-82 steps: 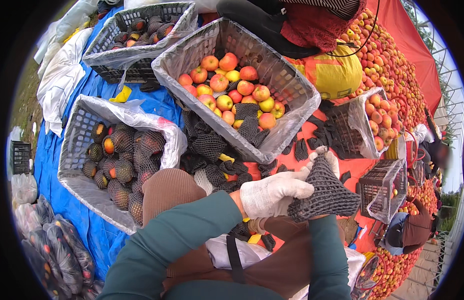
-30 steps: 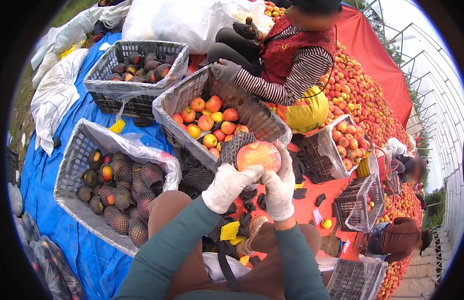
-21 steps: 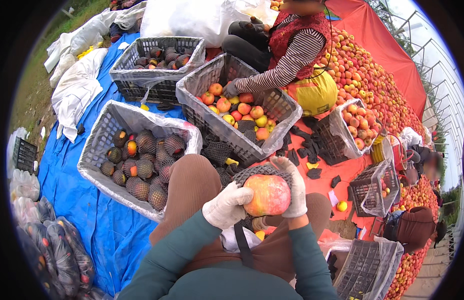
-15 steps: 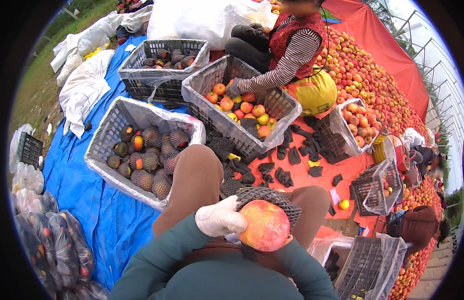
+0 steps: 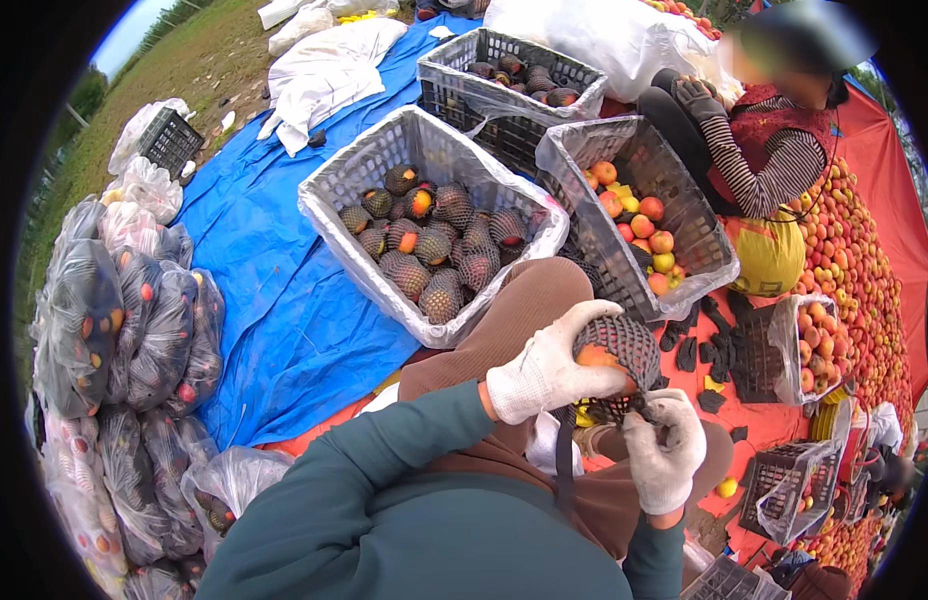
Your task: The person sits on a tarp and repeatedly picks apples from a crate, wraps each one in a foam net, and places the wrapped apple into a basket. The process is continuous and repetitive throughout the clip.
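Note:
Above my lap, a red-yellow apple (image 5: 596, 357) sits mostly inside a black mesh sleeve (image 5: 634, 345). My white-gloved left hand (image 5: 549, 372) is closed round its left side, thumb over the top. The white-gloved right hand (image 5: 667, 455) pinches the sleeve's lower end between thumb and fingers. Just beyond my knee stands a plastic-lined crate (image 5: 329, 215) holding several apples in black sleeves. To its right, another lined crate (image 5: 712, 275) holds bare apples.
A person (image 5: 784, 150) sits at the far right beside a huge apple heap (image 5: 859, 270). Filled clear bags (image 5: 79, 320) are piled at left by the blue tarp (image 5: 274, 300). A third crate (image 5: 504, 125) stands behind; loose black sleeves (image 5: 724, 350) lie on the red sheet.
The sleeve now covers most of the apple, and my right hand has come round to its lower end. My view has swung left. The other person's hand has left the crate of bare apples.

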The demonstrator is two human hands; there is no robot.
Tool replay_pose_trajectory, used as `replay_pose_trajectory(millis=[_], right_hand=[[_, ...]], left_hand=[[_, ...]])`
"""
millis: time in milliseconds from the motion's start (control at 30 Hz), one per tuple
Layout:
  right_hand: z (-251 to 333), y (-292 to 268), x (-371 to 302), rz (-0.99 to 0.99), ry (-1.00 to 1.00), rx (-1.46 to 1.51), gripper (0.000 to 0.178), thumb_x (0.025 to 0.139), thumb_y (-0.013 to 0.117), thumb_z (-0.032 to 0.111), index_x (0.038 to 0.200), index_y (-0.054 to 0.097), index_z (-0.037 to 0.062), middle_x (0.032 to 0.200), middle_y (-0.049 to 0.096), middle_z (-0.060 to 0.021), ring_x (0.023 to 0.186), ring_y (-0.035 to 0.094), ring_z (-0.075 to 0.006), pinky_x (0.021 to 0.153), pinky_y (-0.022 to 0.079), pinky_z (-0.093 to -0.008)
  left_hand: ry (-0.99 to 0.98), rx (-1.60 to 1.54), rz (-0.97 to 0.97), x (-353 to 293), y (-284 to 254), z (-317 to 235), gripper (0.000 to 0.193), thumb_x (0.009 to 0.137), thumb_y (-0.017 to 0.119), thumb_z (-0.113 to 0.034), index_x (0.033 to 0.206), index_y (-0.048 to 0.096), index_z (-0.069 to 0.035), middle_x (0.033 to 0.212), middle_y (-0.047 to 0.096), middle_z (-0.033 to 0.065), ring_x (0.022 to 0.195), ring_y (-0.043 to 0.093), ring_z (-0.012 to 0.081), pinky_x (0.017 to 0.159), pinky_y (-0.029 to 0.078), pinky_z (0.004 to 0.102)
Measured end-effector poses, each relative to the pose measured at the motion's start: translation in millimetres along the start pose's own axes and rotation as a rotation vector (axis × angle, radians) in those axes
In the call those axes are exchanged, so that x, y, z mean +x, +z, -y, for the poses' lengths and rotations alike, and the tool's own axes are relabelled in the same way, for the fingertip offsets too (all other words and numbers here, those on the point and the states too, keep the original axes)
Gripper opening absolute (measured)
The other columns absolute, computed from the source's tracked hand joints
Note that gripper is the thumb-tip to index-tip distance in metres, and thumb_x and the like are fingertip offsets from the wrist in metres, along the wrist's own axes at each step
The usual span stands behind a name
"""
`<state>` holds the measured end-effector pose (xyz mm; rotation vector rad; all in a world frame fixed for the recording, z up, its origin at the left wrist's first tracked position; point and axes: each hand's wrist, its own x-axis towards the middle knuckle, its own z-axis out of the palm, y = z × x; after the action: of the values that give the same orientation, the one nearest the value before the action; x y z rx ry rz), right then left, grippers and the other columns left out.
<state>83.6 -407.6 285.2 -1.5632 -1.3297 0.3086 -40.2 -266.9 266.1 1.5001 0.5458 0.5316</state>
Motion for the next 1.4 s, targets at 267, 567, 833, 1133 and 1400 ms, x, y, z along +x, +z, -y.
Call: replay_pose_trajectory(millis=[267,567,833,1133,1400], right_hand=[[-49,0,9,-0.030,0.488,0.383,0.004,0.081,0.051,-0.005,0.084,0.051,-0.0029,0.072,0.058,-0.0075,0.063,0.056,-0.0114,0.060,0.047,-0.0237],[-193,-44,16,0.542,0.678,-0.307,0.020,0.079,0.054,0.019,0.090,0.059,0.0034,0.082,0.064,-0.0157,0.081,0.061,-0.0319,0.072,0.047,-0.0364],[-361,-13,1,0.808,0.950,-0.693,0.026,0.077,0.054,0.023,0.093,0.063,0.0049,0.093,0.063,-0.0184,0.091,0.059,-0.0339,0.080,0.046,-0.0388],[-426,82,-5,0.243,1.076,-0.339,0.036,0.078,0.056,0.025,0.107,0.060,0.0047,0.102,0.061,-0.0201,0.101,0.056,-0.0337,0.088,0.043,-0.0369],[-480,115,4,0.425,1.179,-0.495,0.044,0.074,0.059,0.035,0.108,0.061,0.0078,0.115,0.056,-0.0194,0.106,0.053,-0.0326,0.091,0.042,-0.0394]], left_hand=[[-0.161,-0.221,-0.720,71,-179,103,0.049,0.072,0.069,-0.014,0.117,0.051,-0.008,0.107,0.055,0.0100,0.094,0.055,0.0182,0.081,0.046,0.0300],[-0.381,0.400,-1.264,72,-382,251,0.070,0.062,0.078,-0.025,0.121,0.047,-0.005,0.115,0.054,0.0155,0.100,0.056,0.0241,0.085,0.046,0.0332],[0.061,0.444,-0.588,209,-226,130,0.041,0.085,0.060,-0.020,0.119,0.052,0.001,0.118,0.055,0.0133,0.106,0.053,0.0188,0.094,0.040,0.0290],[-0.133,-0.555,0.132,232,27,27,0.033,0.093,0.044,-0.019,0.115,0.050,0.005,0.105,0.058,0.0164,0.098,0.057,0.0237,0.084,0.048,0.0369],[-0.165,-1.018,0.205,262,12,85,0.037,0.093,0.045,-0.026,0.114,0.051,0.003,0.109,0.056,0.0185,0.098,0.058,0.0243,0.084,0.051,0.0401]])
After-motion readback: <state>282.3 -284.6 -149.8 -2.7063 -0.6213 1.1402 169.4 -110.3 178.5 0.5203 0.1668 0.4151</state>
